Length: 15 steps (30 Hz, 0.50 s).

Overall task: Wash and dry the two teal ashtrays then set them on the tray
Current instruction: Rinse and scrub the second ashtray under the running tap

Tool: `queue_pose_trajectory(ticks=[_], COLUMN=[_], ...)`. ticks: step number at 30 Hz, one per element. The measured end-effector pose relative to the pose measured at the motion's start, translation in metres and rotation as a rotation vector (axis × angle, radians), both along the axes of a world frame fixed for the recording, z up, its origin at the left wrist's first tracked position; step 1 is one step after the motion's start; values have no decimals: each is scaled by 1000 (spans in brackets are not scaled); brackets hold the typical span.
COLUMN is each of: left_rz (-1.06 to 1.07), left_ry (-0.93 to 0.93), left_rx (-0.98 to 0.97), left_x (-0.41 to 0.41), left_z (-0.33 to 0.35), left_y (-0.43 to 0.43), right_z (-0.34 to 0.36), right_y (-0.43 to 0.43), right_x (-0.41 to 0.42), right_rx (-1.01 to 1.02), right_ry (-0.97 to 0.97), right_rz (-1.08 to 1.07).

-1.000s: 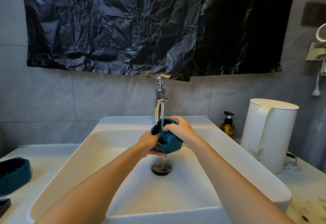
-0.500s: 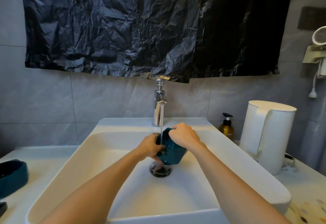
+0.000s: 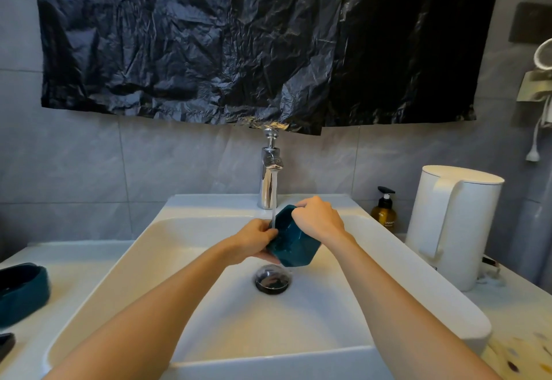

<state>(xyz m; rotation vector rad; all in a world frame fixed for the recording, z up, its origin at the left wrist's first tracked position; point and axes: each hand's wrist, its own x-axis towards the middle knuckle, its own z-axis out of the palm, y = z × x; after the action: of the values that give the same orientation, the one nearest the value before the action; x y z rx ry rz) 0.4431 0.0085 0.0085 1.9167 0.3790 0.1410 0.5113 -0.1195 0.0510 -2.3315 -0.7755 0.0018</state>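
Note:
A teal ashtray (image 3: 288, 242) is tilted on its side under the running water of the chrome tap (image 3: 269, 181), over the white sink (image 3: 143, 248). My left hand (image 3: 254, 237) grips its lower left edge. My right hand (image 3: 318, 218) curls over its upper right rim. The second teal ashtray (image 3: 22, 293) sits on the counter at the far left, partly cut off by the frame edge.
The drain (image 3: 272, 280) lies right under the ashtray. A white kettle (image 3: 451, 224) and an amber pump bottle (image 3: 384, 215) stand on the right. A patterned cloth (image 3: 519, 355) lies at bottom right. A dark object (image 3: 6, 345) peeks in at bottom left.
The ashtray has been turned in my hands under the stream, from opening-up to tilted on its side, and sits slightly lower in the basin. Both hands shifted their hold on it.

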Motion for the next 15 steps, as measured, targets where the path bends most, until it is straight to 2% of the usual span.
queue_pose_trajectory(ticks=[4, 7, 10, 12, 15], left_rz=[134, 88, 103, 171, 229], left_ry=[-9, 24, -20, -16, 45], left_rx=[313, 268, 388, 296, -76], left_x=[-1, -4, -3, 0, -1], left_z=[1, 2, 3, 1, 2], left_y=[0, -2, -3, 0, 4], right_z=[-2, -1, -3, -2, -2], right_y=[4, 7, 9, 9, 10], right_x=[2, 2, 0, 1, 4], right_rx=[7, -13, 31, 118, 301], right_ry=[74, 116, 185, 224, 367], right_rz=[31, 82, 130, 131, 104])
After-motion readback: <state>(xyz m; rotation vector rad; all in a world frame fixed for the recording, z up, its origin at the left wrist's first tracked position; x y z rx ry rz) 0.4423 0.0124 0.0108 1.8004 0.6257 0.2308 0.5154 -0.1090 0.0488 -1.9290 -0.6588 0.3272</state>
